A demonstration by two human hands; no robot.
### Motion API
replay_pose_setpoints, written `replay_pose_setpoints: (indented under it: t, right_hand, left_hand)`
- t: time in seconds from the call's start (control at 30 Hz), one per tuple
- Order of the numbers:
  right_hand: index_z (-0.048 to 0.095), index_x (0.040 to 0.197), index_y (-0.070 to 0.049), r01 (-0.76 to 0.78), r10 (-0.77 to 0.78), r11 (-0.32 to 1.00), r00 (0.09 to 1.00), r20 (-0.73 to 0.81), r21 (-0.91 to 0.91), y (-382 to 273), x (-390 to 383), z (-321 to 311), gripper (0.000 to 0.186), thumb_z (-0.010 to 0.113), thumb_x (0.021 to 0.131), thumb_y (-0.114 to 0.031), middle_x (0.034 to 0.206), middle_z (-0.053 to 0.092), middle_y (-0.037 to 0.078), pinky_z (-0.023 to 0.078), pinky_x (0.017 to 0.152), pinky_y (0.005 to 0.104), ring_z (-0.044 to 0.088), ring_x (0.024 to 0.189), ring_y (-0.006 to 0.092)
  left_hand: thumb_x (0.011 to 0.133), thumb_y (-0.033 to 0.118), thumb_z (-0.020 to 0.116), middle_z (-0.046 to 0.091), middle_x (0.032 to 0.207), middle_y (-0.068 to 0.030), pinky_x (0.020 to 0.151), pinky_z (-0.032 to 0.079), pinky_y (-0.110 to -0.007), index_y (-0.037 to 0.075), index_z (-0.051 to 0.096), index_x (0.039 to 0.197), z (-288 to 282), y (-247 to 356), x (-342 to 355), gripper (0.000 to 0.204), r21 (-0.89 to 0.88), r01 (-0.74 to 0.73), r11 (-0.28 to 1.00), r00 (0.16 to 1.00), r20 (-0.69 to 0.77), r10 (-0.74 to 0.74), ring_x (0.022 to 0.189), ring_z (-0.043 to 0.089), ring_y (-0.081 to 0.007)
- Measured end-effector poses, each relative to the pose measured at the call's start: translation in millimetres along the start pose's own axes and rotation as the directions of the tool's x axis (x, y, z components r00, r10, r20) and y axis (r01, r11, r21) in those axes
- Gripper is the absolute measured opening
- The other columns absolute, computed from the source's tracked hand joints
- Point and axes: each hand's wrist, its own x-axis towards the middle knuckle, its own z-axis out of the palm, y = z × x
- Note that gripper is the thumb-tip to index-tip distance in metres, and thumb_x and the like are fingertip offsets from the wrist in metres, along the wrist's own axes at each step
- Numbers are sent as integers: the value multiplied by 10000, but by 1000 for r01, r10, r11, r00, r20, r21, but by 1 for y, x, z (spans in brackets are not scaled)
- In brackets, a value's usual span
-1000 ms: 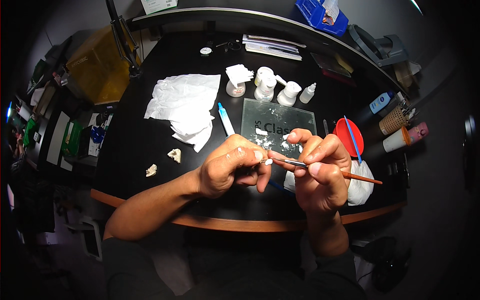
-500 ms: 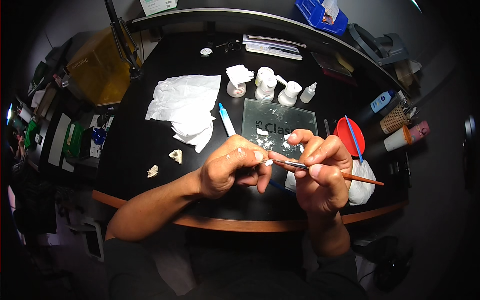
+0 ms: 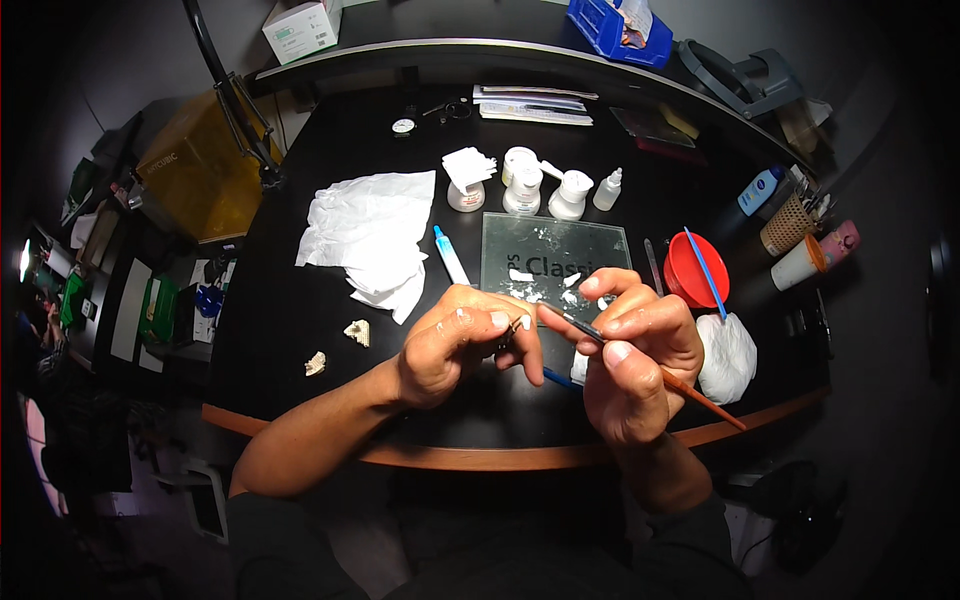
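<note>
My left hand (image 3: 450, 350) pinches a small dark object (image 3: 510, 336) bearing a white bit (image 3: 525, 322). My right hand (image 3: 640, 385) holds a brush (image 3: 700, 398) with a dark metal ferrule and orange-brown handle, its tip angled up-left, just right of the white bit; whether they touch I cannot tell. Both hands are in front of a glass slab (image 3: 540, 240) smeared with white material. White jars (image 3: 522, 195) and a dropper bottle (image 3: 607, 193) stand behind it. A blue-white tube (image 3: 449, 255) lies left of it; a red bowl (image 3: 685, 270) with a blue stick (image 3: 704, 260) across it sits right.
White tissues (image 3: 365, 225) and small beige pieces (image 3: 357, 332) lie left. A white wad (image 3: 730, 365) lies right, near a cup (image 3: 795, 262) and holder (image 3: 780, 230). A lamp arm (image 3: 240, 120) and yellow box (image 3: 190, 160) stand back left; a shelf (image 3: 450, 48) runs behind.
The brush's handle end has swung down and its tip up. My left hand has turned the small piece, showing more dark material. The whole view has shifted slightly, desk items appearing lower.
</note>
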Motion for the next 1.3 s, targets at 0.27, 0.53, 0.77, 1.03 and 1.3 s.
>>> replay_pose_setpoints:
  t: [0.27,0.53,0.77,1.03,1.3]
  right_hand:
    - [622,953,22,17,-21,999,998,-66,-49,6,-1,-10,119,594,838,16,856,652,121,463,999,451,629,934,237]
    - [647,965,11,353,-294,828,935,199,-435,4,6,-8,195,645,784,83,837,675,104,520,928,431,648,914,264]
    - [631,984,3,476,-341,698,878,337,-535,-4,9,-6,259,655,740,87,850,649,111,645,784,376,636,961,304]
    - [611,971,25,431,-322,767,899,297,-475,-3,5,-8,234,599,745,87,865,631,131,676,796,394,618,992,322]
    - [627,947,11,359,-284,887,920,269,-290,-8,-1,3,178,627,771,39,815,667,122,605,809,383,658,935,317]
  left_hand:
    - [1031,329,389,665,1093,-149,788,431,-277,-128,677,1156,19,12,5,554,43,149,988,975,-176,-139,830,492,-128]
    - [1099,282,419,594,947,-25,687,458,-228,-44,703,1153,22,9,2,436,-54,115,992,973,-194,-123,820,501,-60]
    - [1103,291,430,553,888,-17,665,459,-226,-24,704,1125,24,8,2,419,-69,137,988,971,-189,-148,749,506,-65]
    - [1093,280,426,536,838,-25,640,405,-228,-25,704,1069,24,7,3,414,163,93,982,975,-214,-57,716,485,-67]
    - [946,358,404,617,750,-129,633,370,-277,-69,686,760,8,-3,-4,544,30,-27,999,984,-175,32,699,476,-136]
